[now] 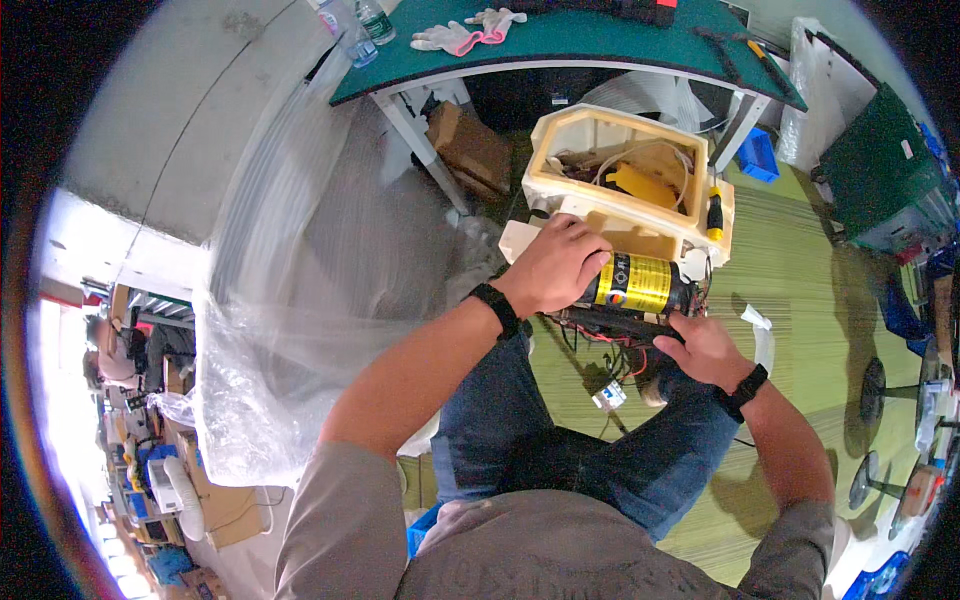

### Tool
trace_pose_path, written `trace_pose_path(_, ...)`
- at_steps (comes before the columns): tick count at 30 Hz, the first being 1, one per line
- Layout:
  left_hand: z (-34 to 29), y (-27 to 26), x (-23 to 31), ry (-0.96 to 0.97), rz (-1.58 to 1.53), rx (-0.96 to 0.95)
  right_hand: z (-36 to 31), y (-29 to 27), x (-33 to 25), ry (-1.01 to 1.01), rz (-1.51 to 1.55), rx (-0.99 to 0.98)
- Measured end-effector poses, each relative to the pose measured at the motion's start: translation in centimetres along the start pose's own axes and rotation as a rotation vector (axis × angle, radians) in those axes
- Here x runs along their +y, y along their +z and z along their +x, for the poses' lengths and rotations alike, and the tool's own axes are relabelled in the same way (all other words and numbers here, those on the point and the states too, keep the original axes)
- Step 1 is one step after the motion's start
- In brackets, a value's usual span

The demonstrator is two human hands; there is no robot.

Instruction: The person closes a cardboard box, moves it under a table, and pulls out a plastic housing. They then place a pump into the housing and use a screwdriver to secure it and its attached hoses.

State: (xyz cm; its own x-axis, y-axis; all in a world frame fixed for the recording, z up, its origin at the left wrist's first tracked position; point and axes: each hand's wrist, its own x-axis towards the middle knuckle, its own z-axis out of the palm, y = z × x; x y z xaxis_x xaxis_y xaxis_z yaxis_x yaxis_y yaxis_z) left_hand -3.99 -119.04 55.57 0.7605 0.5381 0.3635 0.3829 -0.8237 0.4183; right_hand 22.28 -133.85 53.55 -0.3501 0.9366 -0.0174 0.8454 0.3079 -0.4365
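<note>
Above green carpet (800,260), left hand (553,265) palm-down grips yellow-labelled cylinder (640,283).

Yellow label (634,283) wraps the black cylinder; cardboard box (470,150), apparently, under table.

Pump motor (640,283) under my left hand (553,265): yellow label, black body. Housing (625,175) cream, with yellow screwdriver (714,212) on its rim. Wires (612,350) by my right hand (705,350) red and black. Both wristbands black. Table top (560,40) dark green. Floor mat (800,290) striped green. Gloves (470,30) white, pink-edged.
</note>
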Motion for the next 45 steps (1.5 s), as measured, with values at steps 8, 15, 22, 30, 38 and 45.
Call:
trace_pose_path(8, 0.3, -0.3, 0.0, 0.008, -0.058, -0.008, -0.5, 1.6, 0.7, 0.429, 1.117, -0.528)
trace_pose_path(15, 0.3, -0.6, -0.4, 0.081, -0.059, -0.049, 0.5, 0.8, -1.5, 0.430, 1.548, -0.881)
trace_pose_path(22, 0.6, -0.4, -0.8, 0.140, -0.092, -0.068, 1.8, 2.1, -3.4, 0.581, 1.650, -0.989)
trace_pose_path(30, 0.0, -0.4, -0.7, 0.178, -0.078, -0.038, 1.5, 3.5, -5.0, 0.152, 0.386, -0.319)
trace_pose_path(38, 0.1, 0.1, -0.9, 0.146, -0.021, -0.054, 0.6, 4.0, -6.8, 0.098, -0.172, -0.053)
trace_pose_path(45, 0.4, 0.5, -1.1, 0.140, -0.022, -0.045, 0.0, 5.8, -5.6, 0.037, -0.327, 0.144)
